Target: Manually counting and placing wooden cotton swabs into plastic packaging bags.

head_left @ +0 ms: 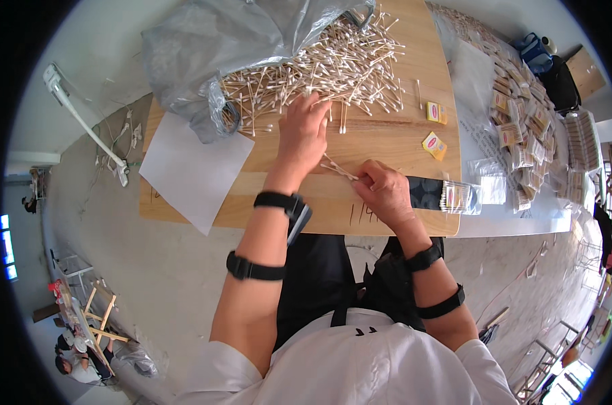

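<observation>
A large heap of cotton swabs (pixel 319 71) with white tips and wooden sticks covers the far part of the wooden table (pixel 414 138). At the heap's near edge, my left hand (pixel 302 138) rests its bent fingers among the swabs. The fingers look apart, though their tips are partly hidden. To its right and nearer to me, my right hand (pixel 385 192) is closed on a few cotton swabs (pixel 337 167), which stick out leftward between thumb and fingers. Just right of that hand lies a clear packet of swabs (pixel 460 197) with a yellow card, beside a dark strip (pixel 425 192).
A grey plastic bag (pixel 215 50) lies over the heap's left side. White paper (pixel 191 169) overhangs the table's front left edge. Two small yellow cards (pixel 435 147) lie on the right. Many filled packets (pixel 522 128) are piled beyond. A person (pixel 83 368) is at lower left.
</observation>
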Demonstrator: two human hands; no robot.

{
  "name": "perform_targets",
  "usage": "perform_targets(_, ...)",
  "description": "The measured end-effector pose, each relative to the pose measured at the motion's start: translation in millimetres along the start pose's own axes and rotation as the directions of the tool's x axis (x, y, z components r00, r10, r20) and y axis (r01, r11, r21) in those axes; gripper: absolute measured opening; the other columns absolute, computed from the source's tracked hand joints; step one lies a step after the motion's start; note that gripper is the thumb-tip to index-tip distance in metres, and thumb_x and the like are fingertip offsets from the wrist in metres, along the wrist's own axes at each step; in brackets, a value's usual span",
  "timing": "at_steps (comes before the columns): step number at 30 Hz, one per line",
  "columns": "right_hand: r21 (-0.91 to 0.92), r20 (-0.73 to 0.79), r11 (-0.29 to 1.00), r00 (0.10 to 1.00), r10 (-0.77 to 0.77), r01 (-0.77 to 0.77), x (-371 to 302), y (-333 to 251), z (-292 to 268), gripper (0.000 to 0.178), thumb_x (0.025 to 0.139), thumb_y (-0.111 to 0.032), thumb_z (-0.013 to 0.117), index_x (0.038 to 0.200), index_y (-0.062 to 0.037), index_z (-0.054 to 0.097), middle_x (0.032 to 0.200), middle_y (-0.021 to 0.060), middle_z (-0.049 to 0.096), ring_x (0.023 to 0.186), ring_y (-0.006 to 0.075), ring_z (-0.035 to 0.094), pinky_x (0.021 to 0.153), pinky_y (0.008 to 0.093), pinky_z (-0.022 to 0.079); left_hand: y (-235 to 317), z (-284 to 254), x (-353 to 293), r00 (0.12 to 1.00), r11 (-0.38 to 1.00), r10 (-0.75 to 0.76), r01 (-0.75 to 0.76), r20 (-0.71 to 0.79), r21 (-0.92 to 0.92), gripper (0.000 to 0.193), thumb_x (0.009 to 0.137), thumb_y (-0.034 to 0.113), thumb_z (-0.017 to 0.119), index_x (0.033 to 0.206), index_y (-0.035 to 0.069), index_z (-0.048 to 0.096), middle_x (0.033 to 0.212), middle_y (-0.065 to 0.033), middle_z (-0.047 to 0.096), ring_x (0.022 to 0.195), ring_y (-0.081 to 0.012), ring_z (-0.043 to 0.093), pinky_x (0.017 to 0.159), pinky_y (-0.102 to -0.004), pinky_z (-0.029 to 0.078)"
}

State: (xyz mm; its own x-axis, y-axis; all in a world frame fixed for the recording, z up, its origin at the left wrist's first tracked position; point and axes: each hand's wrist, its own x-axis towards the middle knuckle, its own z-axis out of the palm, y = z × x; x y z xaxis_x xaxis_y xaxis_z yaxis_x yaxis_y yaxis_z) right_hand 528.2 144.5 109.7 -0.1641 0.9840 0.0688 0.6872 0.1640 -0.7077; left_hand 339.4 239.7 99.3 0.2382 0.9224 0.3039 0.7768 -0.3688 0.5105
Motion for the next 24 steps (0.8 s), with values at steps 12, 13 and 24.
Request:
perform_targets(12, 0.422, -0.128, 0.890, 0.961, 0.247, -0.172, -14, 12, -5, 0.019, 0.070, 0.002, 0.062, 0.089, -0.0008, 0.063, 0.080, 0.0109, 0.062, 0.067, 0.0252, 0.063, 0.064, 0.0302, 0.051, 71, -15, -119, 0.952, 0.978, 0.001, -0.065, 0.307, 0.200, 0.085, 0.084, 0.043, 0.067, 0.149, 0.003, 0.031, 0.157, -0.0156, 0.028, 0.146, -0.0320, 0.023, 0.115, -0.0576, 0.017)
perform_targets(13, 0.360, -0.136, 0.925, 0.974, 0.182, -0.123, -15, 11, -7, 0.018, 0.071, 0.001, 0.063, 0.089, -0.0014, 0.063, 0.081, 0.0112, 0.062, 0.068, 0.0266, 0.063, 0.064, 0.0316, 0.051, 71, -13, -118, 0.952, 0.978, 0.001, -0.065, 0.306, 0.200, 0.085, 0.084, 0.043, 0.067, 0.149, 0.003, 0.031, 0.157, -0.0156, 0.028, 0.146, -0.0320, 0.023, 0.115, -0.0576, 0.017)
perform_targets(24, 0.007, -0.338, 0.999, 0.941, 0.034, -0.033, -19, 14, 12, 0.008, 0.081, -0.009, 0.066, 0.088, -0.0054, 0.064, 0.082, 0.0127, 0.061, 0.075, 0.0337, 0.063, 0.067, 0.0407, 0.052, 72, -7, -92, 0.961, 0.971, -0.071, 0.004, 0.269, 0.241, 0.079, 0.083, 0.045, 0.067, 0.144, 0.003, 0.038, 0.145, -0.0128, 0.037, 0.134, -0.0331, 0.035, 0.109, -0.0603, 0.024)
